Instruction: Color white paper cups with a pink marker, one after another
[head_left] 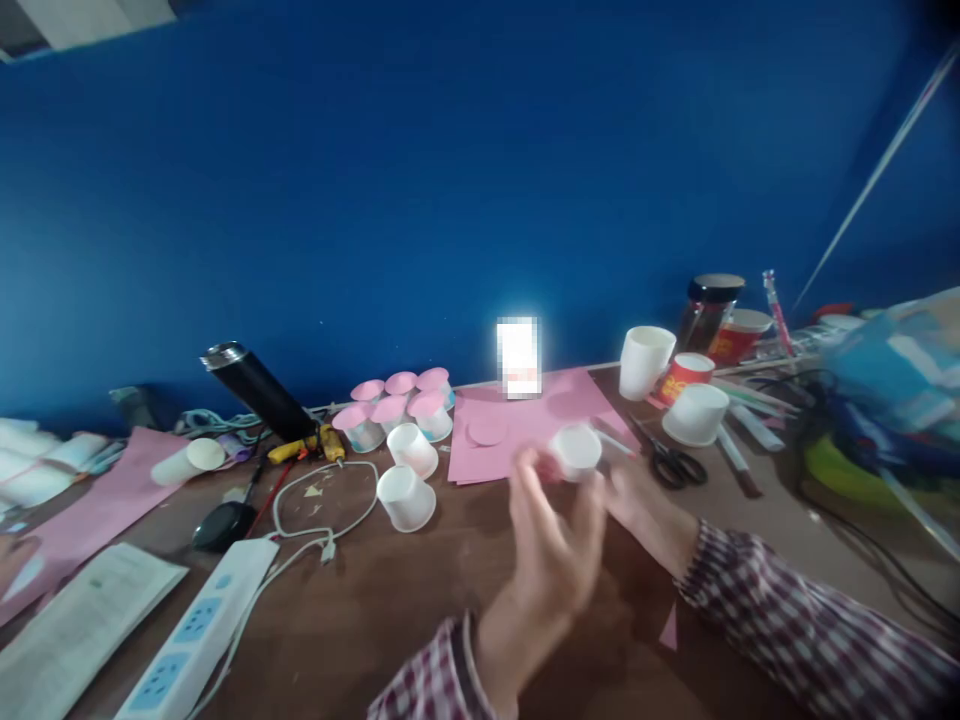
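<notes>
The white cup (576, 448) is in the middle of the bench (442, 620), above the near edge of the pink sheets (536, 425). The grip of the left hand (551, 545) is clamped on this cup, with thumb and fingers curved around it. The right hand (649, 505) is just beside it; because of blur, I cannot tell if its grip is closed on the cup.

To the right are black scissors (675, 465), a red cup (686, 378) and a jar (709, 315) with black lid. To the left, 2 white cups (406, 500) stand near 6 covered cups (367, 432); their pink round tops hide what is inside. A thin paper disc (487, 431) lies on the sheets. Farther left are a black flask (262, 390), a looped white cable (277, 510) and a long plastic power strip (199, 630). A small triangular scrap (670, 628) lies near the right sleeve (780, 600), which is of checked cloth. Behind everything is a smooth blue wall (420, 180).
</notes>
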